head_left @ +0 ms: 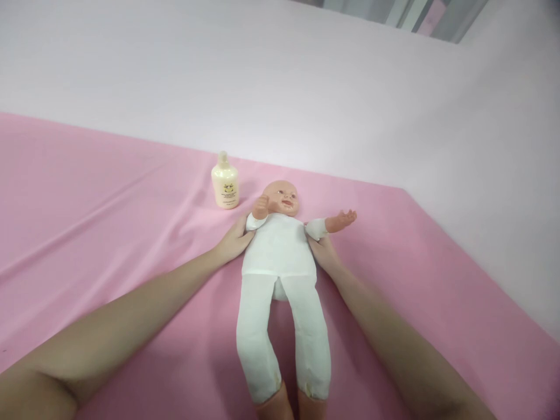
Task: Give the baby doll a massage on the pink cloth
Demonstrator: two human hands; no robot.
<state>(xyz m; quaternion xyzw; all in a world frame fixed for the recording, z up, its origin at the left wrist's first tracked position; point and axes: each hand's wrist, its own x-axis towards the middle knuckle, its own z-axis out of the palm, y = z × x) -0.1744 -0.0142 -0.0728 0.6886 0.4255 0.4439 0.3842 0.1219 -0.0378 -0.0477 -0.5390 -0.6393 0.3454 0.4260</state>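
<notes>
A baby doll (280,245) with a white cloth body lies face up on the pink cloth, its head away from me and its legs toward me. My left hand (235,238) grips the doll's side under the arm at the left. On the other side, my right hand (324,252) holds it beneath the other arm. Both hands have their fingers partly hidden behind the doll's body and arms. Just beyond my left hand stands a pale yellow bottle (226,185) with a rounded cap and a printed label.
The pink cloth (109,233) covers the table and has a few creases on the left. Its far edge and right edge meet a white surface (262,81). Grey and pink panels (394,14) show at the top right.
</notes>
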